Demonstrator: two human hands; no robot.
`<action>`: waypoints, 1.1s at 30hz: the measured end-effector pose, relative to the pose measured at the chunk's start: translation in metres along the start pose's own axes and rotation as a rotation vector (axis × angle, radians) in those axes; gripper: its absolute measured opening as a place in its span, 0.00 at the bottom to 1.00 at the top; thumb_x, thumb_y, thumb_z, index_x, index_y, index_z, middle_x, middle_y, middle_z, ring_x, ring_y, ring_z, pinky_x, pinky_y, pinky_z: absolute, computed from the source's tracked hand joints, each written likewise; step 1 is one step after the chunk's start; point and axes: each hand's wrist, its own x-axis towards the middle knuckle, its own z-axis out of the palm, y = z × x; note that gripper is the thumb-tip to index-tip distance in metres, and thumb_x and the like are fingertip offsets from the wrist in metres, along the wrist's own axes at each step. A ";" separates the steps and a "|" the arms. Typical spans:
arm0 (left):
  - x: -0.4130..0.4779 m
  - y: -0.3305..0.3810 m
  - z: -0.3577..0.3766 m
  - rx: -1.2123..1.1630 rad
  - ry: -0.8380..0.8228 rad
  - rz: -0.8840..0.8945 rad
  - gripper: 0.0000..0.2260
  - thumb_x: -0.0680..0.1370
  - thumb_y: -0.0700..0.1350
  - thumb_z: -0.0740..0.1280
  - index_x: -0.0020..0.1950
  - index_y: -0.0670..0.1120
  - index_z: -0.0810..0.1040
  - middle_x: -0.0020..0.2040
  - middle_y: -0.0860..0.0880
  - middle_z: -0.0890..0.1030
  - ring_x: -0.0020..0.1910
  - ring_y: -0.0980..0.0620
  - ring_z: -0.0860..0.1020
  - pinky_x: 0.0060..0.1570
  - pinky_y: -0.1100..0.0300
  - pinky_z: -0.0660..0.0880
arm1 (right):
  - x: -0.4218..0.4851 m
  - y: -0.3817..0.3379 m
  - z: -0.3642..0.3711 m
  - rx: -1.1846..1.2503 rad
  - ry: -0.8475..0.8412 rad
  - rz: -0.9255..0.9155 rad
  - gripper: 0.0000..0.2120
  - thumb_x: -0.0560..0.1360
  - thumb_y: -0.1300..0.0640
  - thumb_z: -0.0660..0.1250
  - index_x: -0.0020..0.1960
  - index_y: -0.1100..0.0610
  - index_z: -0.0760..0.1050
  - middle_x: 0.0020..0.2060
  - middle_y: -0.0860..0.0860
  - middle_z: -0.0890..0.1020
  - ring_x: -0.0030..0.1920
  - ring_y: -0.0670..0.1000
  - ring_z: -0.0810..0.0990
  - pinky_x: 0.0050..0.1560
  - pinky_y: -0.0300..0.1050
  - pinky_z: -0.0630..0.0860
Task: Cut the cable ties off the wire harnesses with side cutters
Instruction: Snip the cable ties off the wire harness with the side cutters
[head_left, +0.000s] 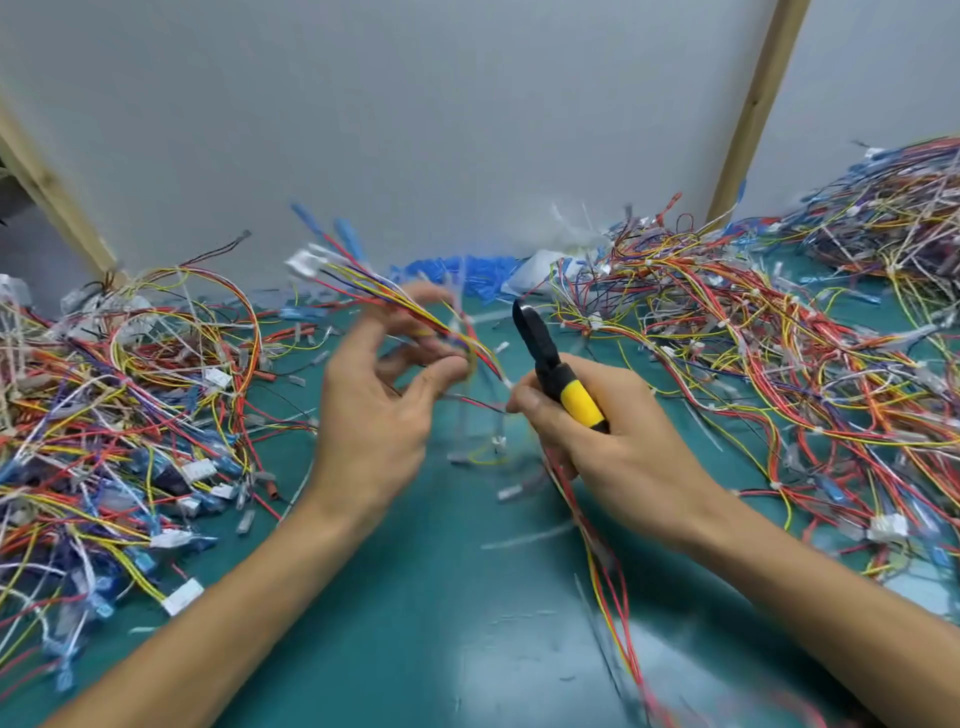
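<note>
Two bare hands work above a teal-green desk (452, 613) set against a pale grey wall (441, 104) framed by two light wooden battens (756, 104). The right hand (613, 441) is clenched around one pair of side cutters with black steel head and yellow-and-black handles (558, 366), the blades pointing up and away, tips level with the far fingers of the other hand. The left hand (382, 395), blurred, has a loose, half-curled grip, its thumb and fingers pinching one thin harness of red, yellow and blue wires (395, 296) that fans up and to the left to white and blue connectors; whether a cable tie remains on it cannot be told. A second run of red and yellow wires (605, 566) trails from beneath the right hand toward the near edge of the desk. Three tangled heaps of multicoloured wire harnesses lie on the desk: one at the left (119, 395), one at the right (769, 374), and a third at the far right corner (893, 208). A cluster of blue plastic pieces (457, 273) lies by the wall between the heaps, and pale clipped scraps (514, 491) dot the desk near the hands.
</note>
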 end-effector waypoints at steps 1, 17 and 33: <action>-0.005 0.002 0.005 -0.023 -0.042 -0.018 0.22 0.75 0.29 0.74 0.60 0.53 0.80 0.51 0.51 0.82 0.47 0.50 0.84 0.53 0.49 0.84 | 0.000 0.000 0.001 -0.026 0.030 -0.031 0.10 0.83 0.52 0.68 0.45 0.56 0.78 0.30 0.51 0.73 0.32 0.58 0.71 0.34 0.57 0.71; -0.015 -0.017 -0.025 0.471 -0.137 0.033 0.04 0.74 0.44 0.77 0.45 0.53 0.86 0.53 0.56 0.80 0.56 0.57 0.78 0.51 0.61 0.72 | 0.005 -0.004 -0.017 -0.429 0.344 -0.199 0.08 0.78 0.49 0.72 0.48 0.53 0.79 0.39 0.46 0.76 0.40 0.51 0.74 0.41 0.51 0.72; -0.053 -0.007 -0.011 -0.111 -0.364 -0.228 0.08 0.77 0.49 0.74 0.42 0.46 0.84 0.36 0.45 0.82 0.34 0.45 0.82 0.37 0.56 0.78 | -0.008 -0.002 0.008 0.011 -0.017 0.000 0.08 0.78 0.50 0.71 0.43 0.51 0.78 0.30 0.49 0.77 0.31 0.52 0.72 0.32 0.50 0.72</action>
